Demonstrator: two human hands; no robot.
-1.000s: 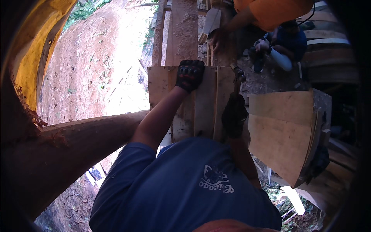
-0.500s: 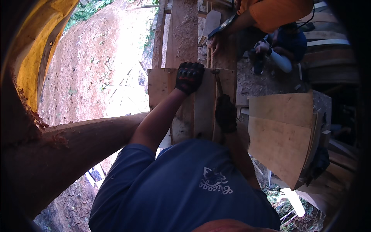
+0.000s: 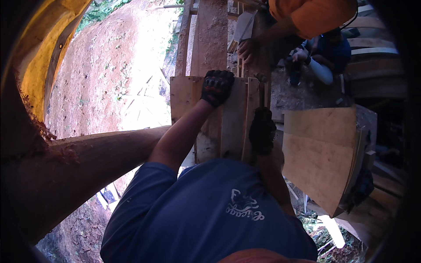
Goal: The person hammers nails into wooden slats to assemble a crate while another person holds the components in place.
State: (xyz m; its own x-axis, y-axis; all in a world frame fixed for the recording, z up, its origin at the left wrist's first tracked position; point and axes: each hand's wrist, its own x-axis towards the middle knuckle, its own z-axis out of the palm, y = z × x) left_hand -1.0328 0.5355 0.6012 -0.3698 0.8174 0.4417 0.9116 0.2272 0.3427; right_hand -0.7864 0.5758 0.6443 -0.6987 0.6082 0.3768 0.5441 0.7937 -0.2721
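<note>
A panel of pale wooden boards [image 3: 233,118] lies in front of my body. My left hand [image 3: 217,88], in a black glove with red trim, is closed over the panel's far edge with its fingers curled. My right hand [image 3: 262,131], also gloved in black, is wrapped around the handle of a hammer [image 3: 262,94]. The hammer's head is above the far right corner of the panel; I cannot tell whether it touches the wood. Small nail heads or holes dot the panel's far edge.
A long plank [image 3: 209,39] runs away beyond the panel. A co-worker in an orange shirt [image 3: 313,17] stands at the far right, and another person in dark blue [image 3: 331,55] crouches behind. A plywood piece [image 3: 318,153] stands to my right. A thick log [image 3: 101,151] crosses the left.
My right hand and the hammer have shifted right, and the handle now points straighter away from me. The orange-shirted co-worker's hand has moved slightly. My left hand stays on the panel's edge.
</note>
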